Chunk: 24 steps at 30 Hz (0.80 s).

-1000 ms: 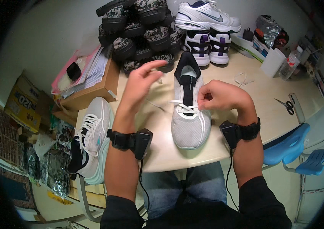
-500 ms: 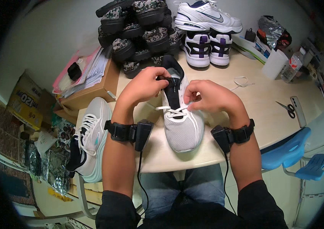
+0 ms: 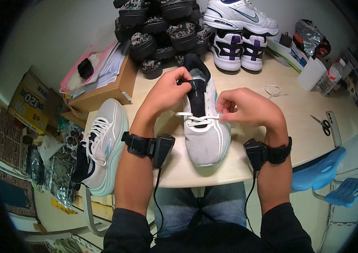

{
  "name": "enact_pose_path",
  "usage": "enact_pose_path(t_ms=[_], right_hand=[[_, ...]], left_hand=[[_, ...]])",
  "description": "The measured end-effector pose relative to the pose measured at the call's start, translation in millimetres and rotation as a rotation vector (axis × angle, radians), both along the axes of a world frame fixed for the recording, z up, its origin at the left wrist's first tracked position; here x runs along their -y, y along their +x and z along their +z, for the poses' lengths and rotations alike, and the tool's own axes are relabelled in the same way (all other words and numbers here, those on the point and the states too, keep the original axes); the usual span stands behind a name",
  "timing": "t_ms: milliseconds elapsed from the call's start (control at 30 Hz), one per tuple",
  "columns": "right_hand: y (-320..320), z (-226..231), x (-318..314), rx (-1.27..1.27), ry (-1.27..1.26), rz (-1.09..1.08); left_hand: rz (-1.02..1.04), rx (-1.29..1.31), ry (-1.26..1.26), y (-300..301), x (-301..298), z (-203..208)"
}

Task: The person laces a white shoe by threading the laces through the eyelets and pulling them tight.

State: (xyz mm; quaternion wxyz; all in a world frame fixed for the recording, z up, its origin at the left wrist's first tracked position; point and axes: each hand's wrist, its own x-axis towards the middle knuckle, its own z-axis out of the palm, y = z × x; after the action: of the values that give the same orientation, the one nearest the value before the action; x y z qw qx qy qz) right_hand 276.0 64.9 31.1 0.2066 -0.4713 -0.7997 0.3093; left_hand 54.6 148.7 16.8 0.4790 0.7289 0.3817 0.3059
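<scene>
A light grey running shoe [image 3: 205,145] rests on the table in front of me, toe toward me. Its white shoelace [image 3: 199,122] crosses only the lowest eyelets; upper eyelets look bare. My left hand [image 3: 171,90] is closed on the black tongue [image 3: 196,95], pinching its upper edge. At the shoe's right side, my right hand [image 3: 246,107] has its fingers curled in a pinch where the white lace runs up to the thumb; the fingertips are partly hidden. On the left lies the matching shoe [image 3: 108,147], fully laced.
Camouflage-patterned black shoes [image 3: 158,36] are piled at the back, beside stacked white sneakers [image 3: 240,19]. A cardboard box [image 3: 103,90] with papers stands left. Rightward lie a loose white lace [image 3: 274,91], scissors [image 3: 323,125], a phone [image 3: 333,128] and a plastic bottle [image 3: 330,78].
My right hand has drawn slightly to the right, away from the lace crossing. The left hand keeps its hold on the tongue. The whole view has shifted a little.
</scene>
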Motion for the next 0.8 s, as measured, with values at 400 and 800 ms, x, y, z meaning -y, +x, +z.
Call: enact_pose_path(t_ms=[400,800], right_hand=[[3,4,-1,-0.045,-0.176,-0.010],[-12,6,-1,-0.423,0.279,-0.116]], left_hand=[[0.003,-0.011,0.185,10,3,-8],[-0.195,0.175,-0.096,0,31,31]])
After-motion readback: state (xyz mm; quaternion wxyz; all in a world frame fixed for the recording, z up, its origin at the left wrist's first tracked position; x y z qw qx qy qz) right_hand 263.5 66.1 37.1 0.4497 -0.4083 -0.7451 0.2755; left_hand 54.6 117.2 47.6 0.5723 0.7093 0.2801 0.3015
